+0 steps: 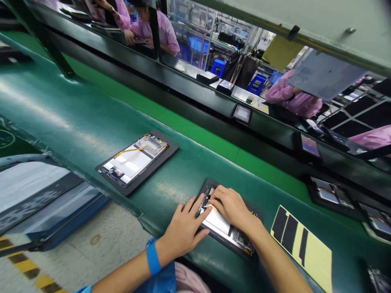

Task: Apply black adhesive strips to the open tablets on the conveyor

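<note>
An opened tablet [216, 220] with a white battery and bare circuit parts lies on a black pad [236, 245] in front of me. My left hand [182, 227] rests on the tablet's left end, its fingers spread out and touching the edge; a blue band circles that wrist. Over the same end, my right hand [229, 204] is bent down with its fingertips drawn together. Whatever is between those fingertips is hidden. Just right of the tablet lies a yellow backing sheet [320, 257] with several black adhesive strips.
Another opened tablet [132, 159] sits on a black pad to the left on the green bench [82, 122]. Beyond a green strip, a dark line [198, 106] carries several devices. People in pink work across from me. A shelf [305, 20] overhangs the upper right.
</note>
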Demonstrator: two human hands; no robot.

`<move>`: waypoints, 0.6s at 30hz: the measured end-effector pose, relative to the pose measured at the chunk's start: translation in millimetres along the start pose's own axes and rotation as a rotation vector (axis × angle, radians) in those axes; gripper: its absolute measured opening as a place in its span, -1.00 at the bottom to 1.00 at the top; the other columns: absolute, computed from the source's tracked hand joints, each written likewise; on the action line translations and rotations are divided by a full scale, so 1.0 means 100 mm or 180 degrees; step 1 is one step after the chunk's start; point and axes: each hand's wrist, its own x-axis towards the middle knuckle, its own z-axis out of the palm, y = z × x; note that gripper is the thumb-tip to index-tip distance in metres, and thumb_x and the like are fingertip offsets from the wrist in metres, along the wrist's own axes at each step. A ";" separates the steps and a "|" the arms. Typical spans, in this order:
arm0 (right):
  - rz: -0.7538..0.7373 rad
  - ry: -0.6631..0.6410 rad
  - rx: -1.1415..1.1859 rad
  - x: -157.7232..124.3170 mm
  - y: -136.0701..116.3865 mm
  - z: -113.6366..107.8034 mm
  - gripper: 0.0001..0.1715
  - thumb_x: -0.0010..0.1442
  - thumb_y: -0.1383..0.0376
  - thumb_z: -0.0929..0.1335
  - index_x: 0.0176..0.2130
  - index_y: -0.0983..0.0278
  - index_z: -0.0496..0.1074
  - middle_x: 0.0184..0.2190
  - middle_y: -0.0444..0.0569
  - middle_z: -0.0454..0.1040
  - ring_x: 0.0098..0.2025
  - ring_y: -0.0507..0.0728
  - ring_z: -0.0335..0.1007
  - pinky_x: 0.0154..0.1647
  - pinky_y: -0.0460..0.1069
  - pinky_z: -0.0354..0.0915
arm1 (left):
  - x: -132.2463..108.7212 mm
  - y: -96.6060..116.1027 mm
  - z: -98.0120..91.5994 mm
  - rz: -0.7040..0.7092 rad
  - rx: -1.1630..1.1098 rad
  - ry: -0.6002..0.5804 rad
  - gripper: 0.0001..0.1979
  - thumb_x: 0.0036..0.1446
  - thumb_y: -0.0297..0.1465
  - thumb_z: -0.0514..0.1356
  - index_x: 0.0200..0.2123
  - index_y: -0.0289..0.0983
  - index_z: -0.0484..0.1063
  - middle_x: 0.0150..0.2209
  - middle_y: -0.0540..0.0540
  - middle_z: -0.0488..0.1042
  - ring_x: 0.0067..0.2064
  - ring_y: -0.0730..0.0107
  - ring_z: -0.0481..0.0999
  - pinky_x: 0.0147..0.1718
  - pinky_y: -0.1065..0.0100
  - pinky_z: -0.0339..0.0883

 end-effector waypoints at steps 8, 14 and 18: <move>0.0462 0.1052 0.0739 -0.54 0.23 -0.12 -0.77 0.36 0.12 0.34 -0.14 0.20 0.50 -0.21 -0.03 0.49 -0.24 0.11 0.42 -0.24 -0.02 0.29 | -0.02 -0.03 0.00 0.0170 0.0076 0.0205 -0.37 0.31 -0.18 0.14 0.37 -0.29 0.22 0.39 -0.32 0.20 0.24 -0.12 0.31 -0.01 0.10 0.20; 0.1298 0.1792 0.0717 -1.23 0.62 -0.30 -0.63 0.34 0.02 0.33 -0.27 0.22 0.55 -0.33 -0.01 0.52 -0.33 0.12 0.42 -0.35 -0.03 0.28 | 0.00 -0.09 -0.01 0.0344 0.0085 0.0434 -0.47 0.32 -0.23 0.12 0.28 -0.33 0.32 0.34 -0.35 0.28 0.20 -0.12 0.36 -0.06 0.12 0.25; 0.1917 0.1996 0.0585 -1.71 0.91 -0.31 -0.53 0.28 -0.08 0.33 -0.34 0.23 0.55 -0.38 0.03 0.54 -0.35 0.16 0.43 -0.33 0.00 0.32 | -0.01 -0.13 0.02 0.0516 0.0034 0.0563 -0.50 0.32 -0.25 0.14 0.24 -0.37 0.35 0.29 -0.41 0.33 0.16 -0.13 0.40 -0.07 0.10 0.29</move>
